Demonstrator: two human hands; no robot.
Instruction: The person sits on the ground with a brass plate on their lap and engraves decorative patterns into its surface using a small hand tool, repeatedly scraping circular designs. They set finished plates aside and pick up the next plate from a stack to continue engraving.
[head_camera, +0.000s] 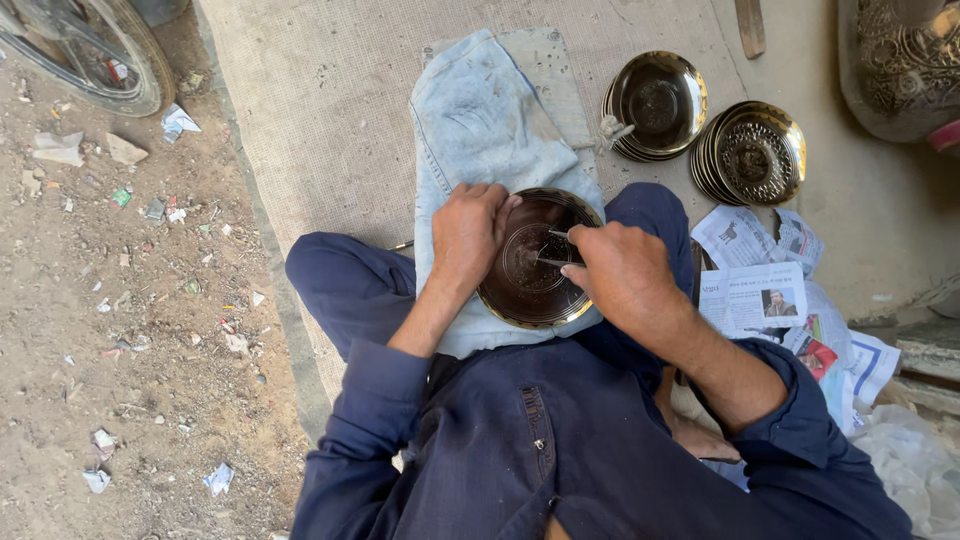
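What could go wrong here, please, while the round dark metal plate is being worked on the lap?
The thin pointed metal tool in the right hand works close to the left hand steadying the round dark metal plate; a slip might jab those fingers. The plate rests only on a pale blue cloth over the knee, so it could shift or slide off.

A woven mat (330, 110) covers the floor (130, 300). On the mat lie a denim cloth (480, 110) and two stacks of plates (655, 105). Newspapers (760, 290) lie beside them.
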